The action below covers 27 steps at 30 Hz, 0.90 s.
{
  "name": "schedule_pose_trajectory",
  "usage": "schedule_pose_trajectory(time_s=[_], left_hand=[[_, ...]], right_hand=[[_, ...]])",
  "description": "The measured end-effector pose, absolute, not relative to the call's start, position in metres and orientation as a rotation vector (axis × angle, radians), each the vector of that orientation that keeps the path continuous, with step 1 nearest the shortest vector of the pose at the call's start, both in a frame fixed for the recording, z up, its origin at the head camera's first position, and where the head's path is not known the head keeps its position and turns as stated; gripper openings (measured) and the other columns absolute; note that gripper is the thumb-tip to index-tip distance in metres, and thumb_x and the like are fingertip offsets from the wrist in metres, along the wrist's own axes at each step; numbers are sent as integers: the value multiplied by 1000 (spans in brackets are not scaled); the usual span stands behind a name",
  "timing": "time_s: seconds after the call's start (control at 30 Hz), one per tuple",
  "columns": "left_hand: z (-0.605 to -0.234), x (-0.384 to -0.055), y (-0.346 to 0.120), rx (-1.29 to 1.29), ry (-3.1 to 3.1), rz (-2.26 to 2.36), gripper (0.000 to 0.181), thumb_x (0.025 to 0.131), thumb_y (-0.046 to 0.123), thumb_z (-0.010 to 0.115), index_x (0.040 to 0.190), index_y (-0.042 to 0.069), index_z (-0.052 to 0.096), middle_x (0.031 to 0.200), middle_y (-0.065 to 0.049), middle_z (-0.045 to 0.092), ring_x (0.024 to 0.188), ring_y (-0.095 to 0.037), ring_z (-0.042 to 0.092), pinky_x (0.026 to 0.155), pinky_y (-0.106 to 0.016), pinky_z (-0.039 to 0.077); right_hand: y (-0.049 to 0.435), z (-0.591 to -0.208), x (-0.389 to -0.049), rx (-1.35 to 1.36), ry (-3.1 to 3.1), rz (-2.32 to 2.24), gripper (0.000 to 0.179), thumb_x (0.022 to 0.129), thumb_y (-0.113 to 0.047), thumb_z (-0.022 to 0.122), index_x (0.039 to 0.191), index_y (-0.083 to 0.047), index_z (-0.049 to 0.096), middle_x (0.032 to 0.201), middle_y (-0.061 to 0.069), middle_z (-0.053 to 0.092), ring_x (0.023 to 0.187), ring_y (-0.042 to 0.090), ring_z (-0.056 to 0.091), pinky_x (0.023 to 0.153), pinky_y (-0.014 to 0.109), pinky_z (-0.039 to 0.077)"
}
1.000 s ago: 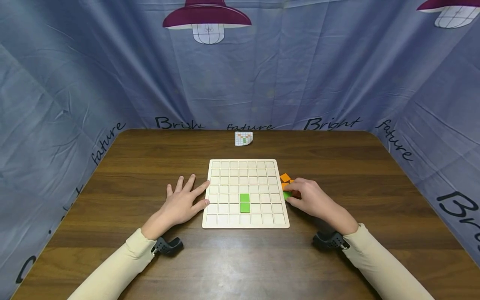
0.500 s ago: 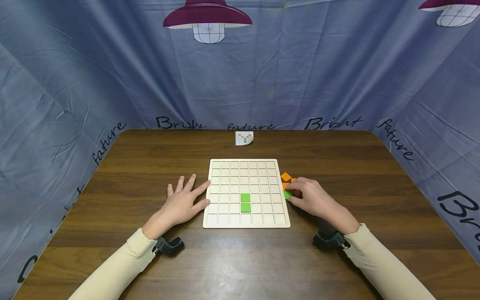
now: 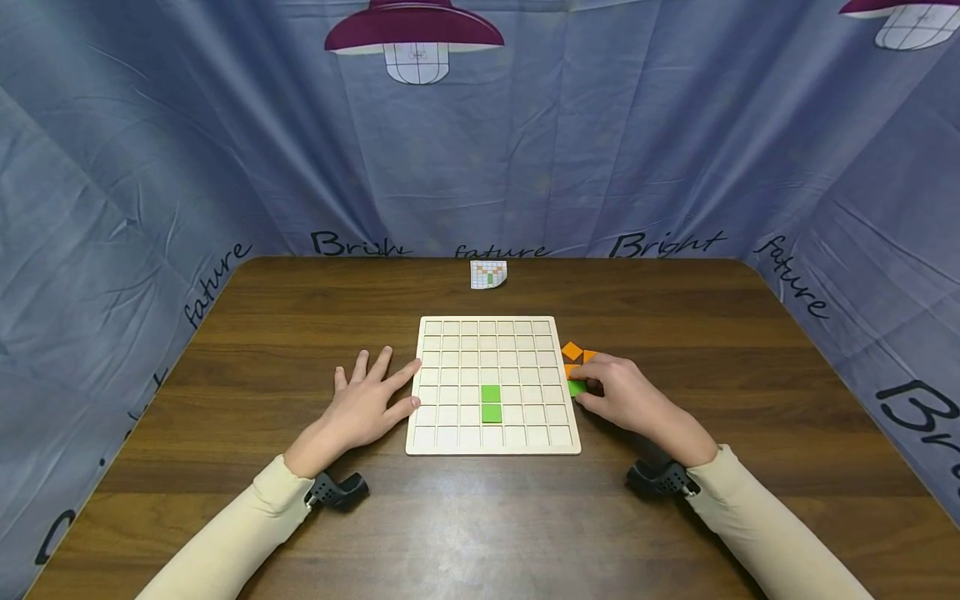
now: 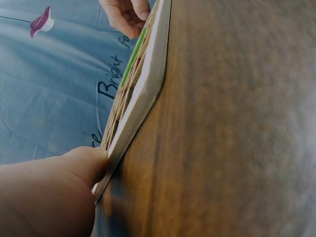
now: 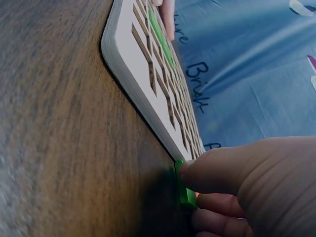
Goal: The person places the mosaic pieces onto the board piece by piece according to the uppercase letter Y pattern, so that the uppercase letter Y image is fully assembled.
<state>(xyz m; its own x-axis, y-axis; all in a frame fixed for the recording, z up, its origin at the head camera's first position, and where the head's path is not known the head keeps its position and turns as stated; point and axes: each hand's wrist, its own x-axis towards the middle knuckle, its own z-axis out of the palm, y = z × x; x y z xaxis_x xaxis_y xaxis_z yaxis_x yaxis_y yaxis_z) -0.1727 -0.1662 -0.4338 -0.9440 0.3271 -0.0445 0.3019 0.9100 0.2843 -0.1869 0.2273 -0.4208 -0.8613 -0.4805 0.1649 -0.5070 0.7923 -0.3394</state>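
Note:
A pale wooden grid board [image 3: 458,450] lies flat on the table, with two green square tiles [image 3: 491,404] one behind the other in its middle column. My left hand [image 3: 358,410] lies at the board's left edge, fingers spread, thumb and index fingertip touching the rim. Beyond the right edge, my right hand [image 3: 622,397] pinches a loose green tile [image 5: 184,190]; in the right wrist view the thumb presses its near face and the tile stands right beside the board's side. Several orange tiles [image 3: 572,351] lie just behind those fingers, partly hidden by them.
A small paper card [image 3: 488,275] with a coloured grid pattern lies at the far side of the brown wooden table [image 3: 480,525]. Blue printed curtains [image 3: 585,125] surround the table on the back and sides. Each wrist wears a black camera mount.
Both hands stay in nearly the same place, the right one still at the loose green tile. A bit more of one orange tile shows behind the right fingers.

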Motion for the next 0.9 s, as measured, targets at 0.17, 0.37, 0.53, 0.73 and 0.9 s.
schedule_pose_trajectory(time_s=[0.17,0.37,0.53,0.73,0.9], left_hand=[[-433,-172,-166,492,2984,426,59,104,48,52,158,27,41,165,-27,28,149,-62,18,107,-87,15],[-433,-172,-166,495,2983,429,59,104,48,52,158,27,40,165,-27,27,149,-63,19,107,-87,15],[-432,-172,-167,496,2980,432,59,104,48,51,158,28,40,165,-27,27,149,-62,18,107,-86,15],[-433,-172,-167,501,2984,428,59,104,48,51,158,28,40,165,-27,27,149,-63,18,107,-86,15],[-433,-173,-167,500,2984,430,60,103,48,52,158,28,40,165,-27,27,149,-62,18,107,-86,15]], right_hand=[[227,-421,-187,805,-2915,566,31,82,-6,82,112,0,77,92,5,68,78,14,56,68,30,51],[227,-422,-186,837,-2883,571,28,81,-4,81,108,0,78,90,5,68,75,13,55,66,28,50],[227,-422,-186,919,-2853,589,24,80,-1,81,104,-2,78,85,2,67,74,12,52,64,25,46],[227,-419,-185,965,-2876,570,22,81,-3,81,103,-3,79,83,0,65,72,11,50,62,23,42],[228,-419,-185,970,-2883,570,22,81,-3,81,103,-2,79,84,1,65,71,11,49,61,22,42]])
